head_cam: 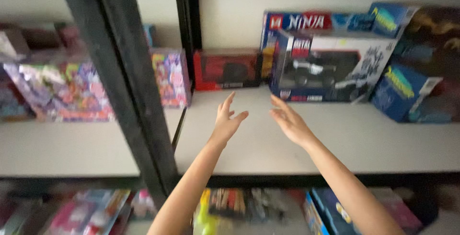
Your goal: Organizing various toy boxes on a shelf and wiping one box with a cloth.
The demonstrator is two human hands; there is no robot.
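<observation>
- Pale shelf (268, 144) set against a light wall, split by a black post (129, 86) that crosses the view from top to bottom; more toy packs sit blurred on the level below.
- Left hand (226, 120) hovers over the bare middle of the shelf, fingers spread and empty, palm turned inward.
- Right hand (290, 120) is raised beside it, also spread wide and holding nothing, palm facing the left one; a gap lies between the two grips.
- Car box (318, 69), dark blue with a clear window showing a toy vehicle, stands near the back edge of the shelf, its long axis running along the wall and slightly angled.
- It lies ahead of both hands and a little to the right, so the right hand is the nearer; neither hand touches it.
- Red box (225, 69) stands at the back edge to the left of the car box, straight ahead of the left hand and apart from it.
- Blue box (400, 91) leans at the right end, with further boxes stacked behind.
- Pink pack (170, 77) stands just right of the post, and colourful packs (57, 91) fill the shelf to its left.
</observation>
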